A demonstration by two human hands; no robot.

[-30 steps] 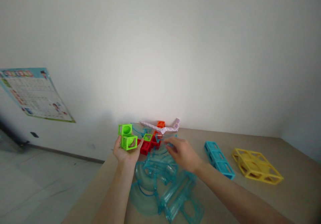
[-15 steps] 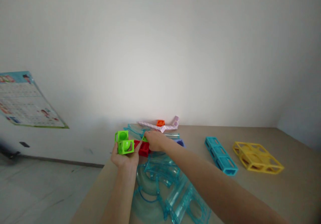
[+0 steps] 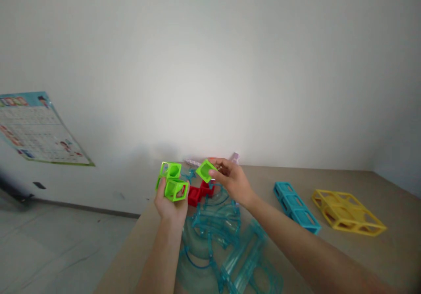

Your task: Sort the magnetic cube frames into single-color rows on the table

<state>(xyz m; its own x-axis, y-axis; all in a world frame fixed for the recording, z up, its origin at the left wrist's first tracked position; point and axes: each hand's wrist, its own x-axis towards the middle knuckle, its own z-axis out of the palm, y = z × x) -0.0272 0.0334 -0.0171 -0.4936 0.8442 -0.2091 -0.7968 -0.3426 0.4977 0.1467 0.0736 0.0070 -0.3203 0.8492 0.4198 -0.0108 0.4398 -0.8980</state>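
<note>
My left hand (image 3: 171, 206) holds two joined green cube blocks (image 3: 173, 181) up above the table's left end. My right hand (image 3: 232, 181) grips a single green cube block (image 3: 205, 170) by its right side, lifted and tilted, a short gap to the right of the joined pair. Below and between the hands lie red cube blocks (image 3: 200, 193) on the table. A heap of clear blue curved track pieces (image 3: 217, 237) spreads beneath both forearms.
A row of blue cube blocks (image 3: 296, 206) and a flat yellow frame piece (image 3: 347, 211) lie on the brown table (image 3: 378, 259) to the right. A pink strip piece (image 3: 234, 157) peeks out behind my right hand. A poster (image 3: 36, 129) hangs on the wall at left.
My right hand has lifted a green cube off the pile by the red blocks and raised it beside the green pair, which my left hand has also raised slightly.
</note>
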